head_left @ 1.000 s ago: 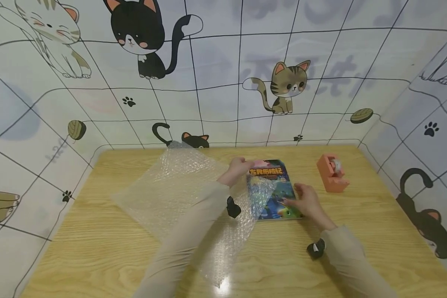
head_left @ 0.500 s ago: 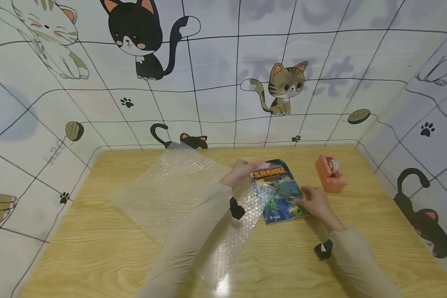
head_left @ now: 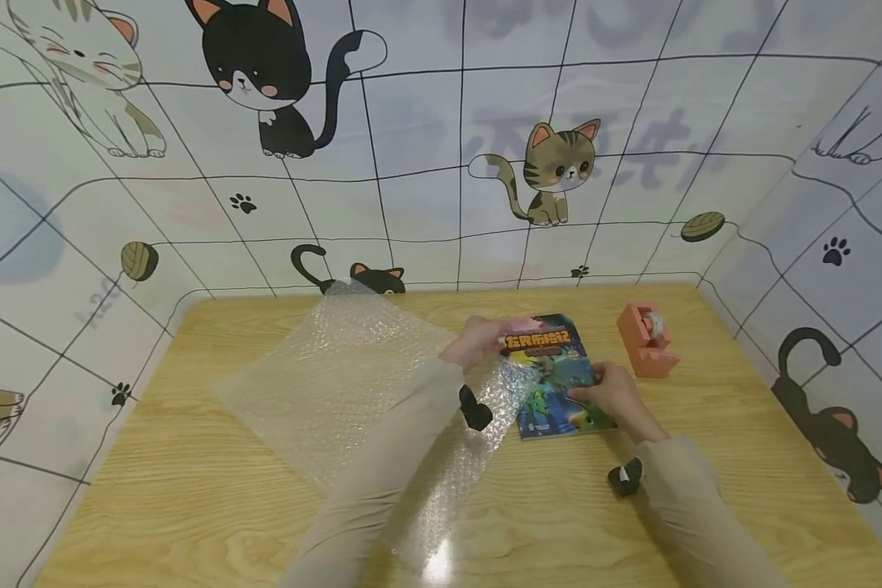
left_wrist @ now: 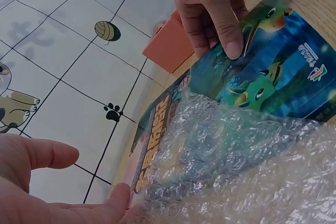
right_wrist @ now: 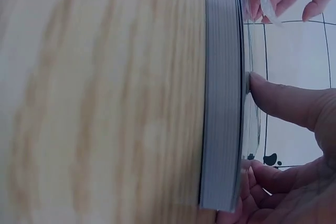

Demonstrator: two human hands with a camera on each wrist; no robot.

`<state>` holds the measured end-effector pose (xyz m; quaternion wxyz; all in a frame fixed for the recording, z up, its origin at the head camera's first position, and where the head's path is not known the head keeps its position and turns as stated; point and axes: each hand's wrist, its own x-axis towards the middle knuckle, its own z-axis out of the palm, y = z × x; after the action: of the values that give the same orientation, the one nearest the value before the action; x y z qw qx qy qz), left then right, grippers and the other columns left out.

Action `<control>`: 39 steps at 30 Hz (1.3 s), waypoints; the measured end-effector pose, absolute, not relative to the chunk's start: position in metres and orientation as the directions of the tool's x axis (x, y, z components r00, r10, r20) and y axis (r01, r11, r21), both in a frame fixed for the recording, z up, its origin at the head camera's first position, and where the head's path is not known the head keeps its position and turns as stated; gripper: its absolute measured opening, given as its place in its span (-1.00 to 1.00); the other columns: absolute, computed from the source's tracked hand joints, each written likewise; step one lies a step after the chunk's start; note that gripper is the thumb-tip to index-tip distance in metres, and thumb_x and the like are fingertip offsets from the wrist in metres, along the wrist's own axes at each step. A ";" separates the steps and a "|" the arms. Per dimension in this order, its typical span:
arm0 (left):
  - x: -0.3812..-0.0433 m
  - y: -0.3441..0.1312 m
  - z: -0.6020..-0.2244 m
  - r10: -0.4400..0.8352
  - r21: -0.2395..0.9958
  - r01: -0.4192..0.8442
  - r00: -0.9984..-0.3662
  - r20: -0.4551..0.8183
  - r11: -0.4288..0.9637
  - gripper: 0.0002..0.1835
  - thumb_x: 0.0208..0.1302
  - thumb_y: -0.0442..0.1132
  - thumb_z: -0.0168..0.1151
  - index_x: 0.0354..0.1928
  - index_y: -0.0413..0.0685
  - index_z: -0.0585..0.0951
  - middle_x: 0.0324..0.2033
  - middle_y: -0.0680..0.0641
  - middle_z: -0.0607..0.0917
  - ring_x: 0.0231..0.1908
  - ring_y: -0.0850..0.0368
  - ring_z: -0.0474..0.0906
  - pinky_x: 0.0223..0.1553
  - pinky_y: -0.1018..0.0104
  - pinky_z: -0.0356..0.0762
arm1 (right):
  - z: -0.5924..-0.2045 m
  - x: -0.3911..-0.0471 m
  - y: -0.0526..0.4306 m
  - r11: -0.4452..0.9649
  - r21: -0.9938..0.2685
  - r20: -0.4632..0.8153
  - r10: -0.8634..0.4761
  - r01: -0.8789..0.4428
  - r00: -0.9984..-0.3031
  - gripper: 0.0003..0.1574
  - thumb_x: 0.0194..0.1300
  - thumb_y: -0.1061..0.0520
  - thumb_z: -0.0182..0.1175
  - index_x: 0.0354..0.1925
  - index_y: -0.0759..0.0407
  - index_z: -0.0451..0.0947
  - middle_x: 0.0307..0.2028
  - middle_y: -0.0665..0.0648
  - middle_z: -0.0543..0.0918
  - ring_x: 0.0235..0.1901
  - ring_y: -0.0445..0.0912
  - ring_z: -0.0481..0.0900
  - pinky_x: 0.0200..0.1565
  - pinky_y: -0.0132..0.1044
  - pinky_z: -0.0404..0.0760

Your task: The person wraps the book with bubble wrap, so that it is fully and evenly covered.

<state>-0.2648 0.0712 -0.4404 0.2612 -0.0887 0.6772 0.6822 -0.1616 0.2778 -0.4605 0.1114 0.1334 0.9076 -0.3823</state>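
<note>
A colourful cartoon-covered book (head_left: 554, 371) lies on the wooden table, its left part under a corner of a clear bubble wrap sheet (head_left: 367, 376). My right hand (head_left: 613, 400) grips the book's lower right edge. In the left wrist view the right thumb (left_wrist: 232, 45) presses on the cover. The right wrist view looks along the thick page edge (right_wrist: 223, 103). At the upper left of the book, my left hand (head_left: 476, 339) touches the edge and the wrap. Its thumb (left_wrist: 52, 153) stands apart from the straight fingers in the left wrist view.
An orange tape dispenser (head_left: 643, 343) with a roll of tape stands to the right of the book. The table (head_left: 191, 490) backs onto a wall covering (head_left: 419, 122) printed with cats and grid lines. More of this covering rises at both sides.
The book has shifted slightly to the right, swinging a little on the way, with the right hand on it. The bubble wrap stays nearly in place. The head view has panned slightly right.
</note>
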 end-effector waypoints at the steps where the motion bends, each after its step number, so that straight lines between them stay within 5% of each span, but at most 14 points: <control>1: -0.265 0.071 -0.441 0.229 0.877 -0.478 -0.849 -0.476 0.052 -0.62 0.24 -0.33 0.15 0.05 -0.41 0.47 0.04 -0.26 0.51 0.02 -0.06 0.52 0.03 0.22 0.52 | -0.461 -0.162 0.278 0.666 -0.666 -0.312 0.161 0.336 -0.936 -0.02 0.14 0.10 0.34 0.23 0.67 0.08 0.13 0.61 0.28 0.07 0.36 0.34 0.03 0.14 0.44; 6: -0.266 0.070 -0.441 0.254 0.867 -0.497 -0.838 -0.483 0.010 -0.66 0.28 -0.30 0.15 0.03 -0.38 0.53 -0.01 -0.26 0.58 -0.02 -0.03 0.56 0.04 0.26 0.51 | -0.461 -0.160 0.280 0.648 -0.672 -0.322 0.179 0.357 -0.930 -0.04 0.12 0.10 0.35 0.22 0.64 0.09 0.11 0.59 0.28 0.06 0.34 0.33 0.01 0.13 0.43; 12: -0.263 0.088 -0.434 0.383 0.808 -0.579 -0.775 -0.503 -0.110 -0.65 0.27 -0.40 0.09 0.10 -0.37 0.47 0.10 -0.28 0.46 0.11 -0.05 0.42 0.16 0.25 0.41 | -0.457 -0.162 0.262 0.702 -0.662 -0.248 0.128 0.264 -0.960 -0.35 0.11 0.22 0.32 0.05 0.58 0.33 -0.07 0.49 0.47 -0.09 0.24 0.45 -0.09 0.04 0.49; 18: -0.259 0.093 -0.425 0.313 0.877 -0.480 -0.835 -0.452 -0.013 -0.55 0.27 -0.33 0.08 0.18 -0.36 0.39 0.15 -0.23 0.47 0.16 -0.08 0.40 0.17 0.20 0.38 | -0.455 -0.164 0.253 0.728 -0.660 -0.213 0.059 0.188 -0.975 -0.42 0.11 0.26 0.30 0.02 0.57 0.35 -0.11 0.48 0.48 -0.10 0.25 0.45 -0.04 0.07 0.46; 23: -0.261 0.078 -0.418 0.332 0.916 -0.389 -0.854 -0.400 0.103 -0.55 0.31 -0.27 0.04 0.21 -0.30 0.41 0.10 -0.19 0.53 0.14 -0.10 0.42 0.20 0.12 0.36 | -0.459 -0.161 0.270 0.734 -0.649 -0.253 0.043 0.203 -0.966 -0.42 0.19 0.12 0.26 0.00 0.52 0.34 -0.20 0.37 0.48 -0.21 0.15 0.44 -0.21 -0.05 0.49; 33: -0.266 0.072 -0.425 0.331 0.914 -0.399 -0.855 -0.400 0.074 -0.58 0.31 -0.33 0.02 0.18 -0.34 0.42 0.14 -0.25 0.47 0.13 -0.17 0.41 0.16 0.01 0.38 | -0.455 -0.155 0.281 0.728 -0.619 -0.322 0.105 0.293 -0.941 -0.53 0.24 0.08 0.22 -0.14 0.49 0.40 -0.26 0.35 0.49 -0.29 0.10 0.44 -0.32 -0.15 0.49; 39: -0.261 0.076 -0.431 0.264 0.911 -0.354 -0.877 -0.402 0.211 -0.66 0.33 -0.27 0.02 0.07 -0.29 0.52 0.11 -0.23 0.49 0.08 -0.12 0.42 0.07 0.03 0.43 | -0.455 -0.150 0.285 0.705 -0.639 -0.315 0.124 0.307 -0.941 -0.54 0.25 0.09 0.21 -0.15 0.50 0.37 -0.33 0.31 0.47 -0.41 0.02 0.43 -0.43 -0.22 0.50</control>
<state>-0.2611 0.0763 -0.4308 0.2462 -0.0306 0.7382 0.6273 -0.1496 0.2849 -0.4553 0.1250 0.1178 0.9148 -0.3656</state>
